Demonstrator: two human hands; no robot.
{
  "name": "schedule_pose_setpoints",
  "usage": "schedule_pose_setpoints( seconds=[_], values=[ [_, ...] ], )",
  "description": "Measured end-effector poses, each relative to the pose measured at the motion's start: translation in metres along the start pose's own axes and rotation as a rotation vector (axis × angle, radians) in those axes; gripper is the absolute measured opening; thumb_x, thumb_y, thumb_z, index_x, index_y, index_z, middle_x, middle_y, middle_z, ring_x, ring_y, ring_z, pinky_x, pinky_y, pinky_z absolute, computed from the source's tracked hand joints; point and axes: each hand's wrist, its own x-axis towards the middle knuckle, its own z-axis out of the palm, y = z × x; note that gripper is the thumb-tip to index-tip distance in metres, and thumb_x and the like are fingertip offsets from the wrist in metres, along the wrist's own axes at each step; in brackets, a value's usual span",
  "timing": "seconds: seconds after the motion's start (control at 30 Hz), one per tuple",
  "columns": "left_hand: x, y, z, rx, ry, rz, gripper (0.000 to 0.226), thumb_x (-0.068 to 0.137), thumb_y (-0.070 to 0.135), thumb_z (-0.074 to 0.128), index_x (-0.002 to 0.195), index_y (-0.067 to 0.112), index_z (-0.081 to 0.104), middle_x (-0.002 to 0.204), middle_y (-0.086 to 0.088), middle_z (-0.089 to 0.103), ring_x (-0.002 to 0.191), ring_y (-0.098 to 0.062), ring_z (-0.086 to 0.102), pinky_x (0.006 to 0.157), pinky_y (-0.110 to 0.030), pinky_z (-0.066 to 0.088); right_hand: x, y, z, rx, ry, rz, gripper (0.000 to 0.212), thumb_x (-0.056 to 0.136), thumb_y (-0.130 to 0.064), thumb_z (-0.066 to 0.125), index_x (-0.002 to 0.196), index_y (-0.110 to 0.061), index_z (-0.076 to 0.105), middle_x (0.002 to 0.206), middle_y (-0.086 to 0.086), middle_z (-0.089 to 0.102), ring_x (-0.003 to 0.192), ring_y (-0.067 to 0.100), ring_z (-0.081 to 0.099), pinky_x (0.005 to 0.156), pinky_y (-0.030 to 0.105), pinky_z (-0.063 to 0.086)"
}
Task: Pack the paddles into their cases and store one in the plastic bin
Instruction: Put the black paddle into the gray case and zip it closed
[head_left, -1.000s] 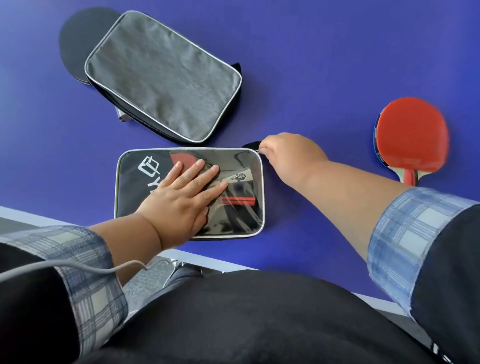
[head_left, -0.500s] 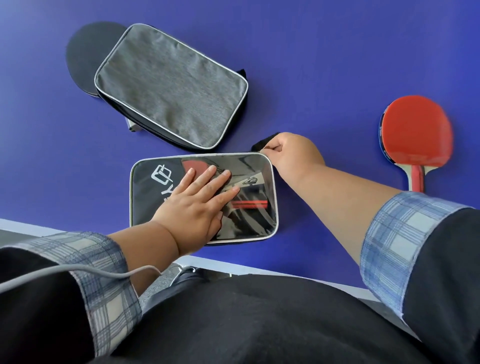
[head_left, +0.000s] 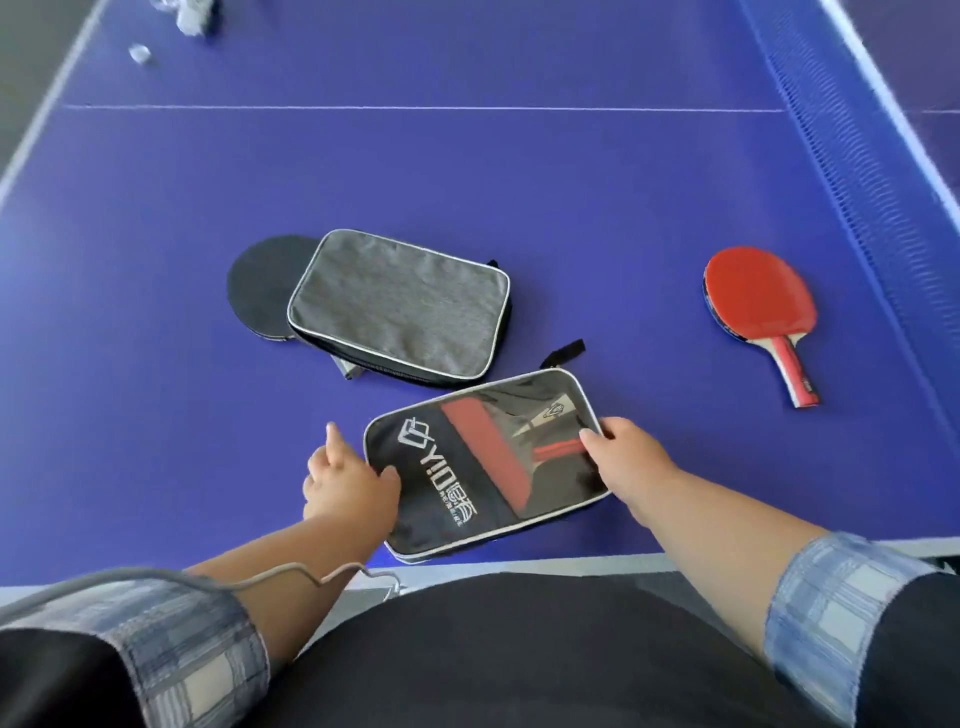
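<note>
Under the grey case (head_left: 399, 306), a black paddle (head_left: 260, 288) half-hides.

Just one view here: a wide-angle head cam looking forward and steeply down over the wearer's own torso and forearms onto the blue tabletop (head_left: 519, 182), close in, net (head_left: 857, 171) edging the right side.

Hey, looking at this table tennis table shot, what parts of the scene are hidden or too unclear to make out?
Head view only:
- Black paddle: mostly hidden under the gray case; handle barely shows.
- Clear-front case: glare hides part of the paddle inside; zipper state unclear.
- Plastic bin: not in view.
- Small white objects at the far left corner: blurred, too small to identify.
- Left hand and right hand: fingers under the case edges are hidden.
</note>
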Motion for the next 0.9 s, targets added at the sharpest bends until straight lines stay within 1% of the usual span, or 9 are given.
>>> schedule_pose_setpoints(
  seconds=[0.1,0.2,0.27,0.47,0.53,0.63,0.77,0.83,0.9],
  values=[
    [0.007,-0.006,-0.01,-0.037,-0.227,-0.015,0.053,0.089,0.036,0.062,0.132,0.011,0.044,0.127,-0.017,0.052,0.101,-0.035,0.059,0.083,-0.039,0.051,-0.007,-0.006,0.01,0.139,0.039,0.055,0.023,0.095,-0.034,0.054,0.114,-0.027,0.064,0.102,0.0,0.067,0.096,0.023,0.063,0.088,0.04,0.053],
    [0.005,-0.007,-0.016,-0.168,-0.306,0.016,0.048,0.085,0.037,0.066,0.124,0.018,0.045,0.117,-0.012,0.058,0.094,-0.032,0.064,0.079,-0.045,0.06,-0.017,-0.008,0.014,0.269,0.07,0.122,0.029,0.091,-0.033,0.058,0.119,-0.027,0.057,0.104,0.002,0.065,0.096,0.023,0.062,0.084,0.038,0.052],
    [0.001,-0.006,-0.019,-0.248,-0.36,0.056,0.047,0.085,0.032,0.067,0.124,0.021,0.044,0.114,-0.009,0.06,0.096,-0.032,0.066,0.077,-0.05,0.061,-0.026,-0.005,0.009,0.347,0.072,0.168,0.038,0.087,-0.038,0.062,0.121,-0.028,0.05,0.103,0.002,0.064,0.099,0.023,0.062,0.089,0.04,0.052],
    [-0.016,0.025,-0.025,-0.21,-0.453,0.258,0.043,0.086,0.027,0.063,0.122,0.038,0.041,0.107,0.001,0.064,0.099,-0.032,0.067,0.081,-0.053,0.06,-0.064,0.02,-0.025,0.54,0.099,0.247,0.08,0.064,-0.072,0.067,0.131,-0.039,0.039,0.118,-0.002,0.061,0.109,0.024,0.06,0.099,0.047,0.049],
    [-0.023,0.047,-0.022,-0.232,-0.447,0.34,0.043,0.09,0.024,0.062,0.124,0.043,0.042,0.106,0.006,0.066,0.098,-0.026,0.066,0.083,-0.05,0.059,-0.076,0.032,-0.038,0.601,0.116,0.233,0.064,0.076,-0.069,0.063,0.13,-0.039,0.047,0.121,-0.005,0.061,0.114,0.022,0.057,0.102,0.045,0.045],
    [-0.038,0.09,-0.014,-0.189,-0.349,0.478,0.032,0.093,0.022,0.061,0.122,0.034,0.052,0.1,0.006,0.066,0.095,-0.023,0.064,0.084,-0.04,0.054,-0.09,0.049,-0.057,0.741,0.213,0.234,0.046,0.083,-0.061,0.06,0.121,-0.036,0.055,0.115,-0.007,0.064,0.111,0.021,0.059,0.1,0.043,0.047],
    [-0.061,0.156,0.009,-0.121,-0.269,0.624,0.027,0.092,0.024,0.061,0.119,0.025,0.06,0.099,0.004,0.069,0.087,-0.019,0.063,0.077,-0.034,0.049,-0.096,0.08,-0.084,0.899,0.351,0.3,0.053,0.08,-0.059,0.061,0.128,-0.04,0.051,0.113,-0.007,0.065,0.108,0.022,0.061,0.1,0.047,0.049],
    [-0.075,0.192,0.023,-0.104,-0.302,0.671,0.031,0.092,0.025,0.059,0.123,0.029,0.058,0.1,0.007,0.068,0.086,-0.016,0.062,0.071,-0.033,0.047,-0.097,0.098,-0.1,0.987,0.394,0.321,0.054,0.079,-0.057,0.063,0.129,-0.041,0.05,0.114,-0.006,0.067,0.106,0.021,0.063,0.1,0.047,0.05],
    [-0.087,0.23,0.041,-0.117,-0.369,0.67,0.037,0.093,0.028,0.059,0.128,0.039,0.053,0.105,0.009,0.066,0.093,-0.019,0.062,0.075,-0.036,0.053,-0.093,0.118,-0.117,1.082,0.444,0.324,0.053,0.08,-0.053,0.065,0.129,-0.042,0.049,0.113,-0.007,0.068,0.106,0.02,0.064,0.099,0.048,0.05]
  ],
)
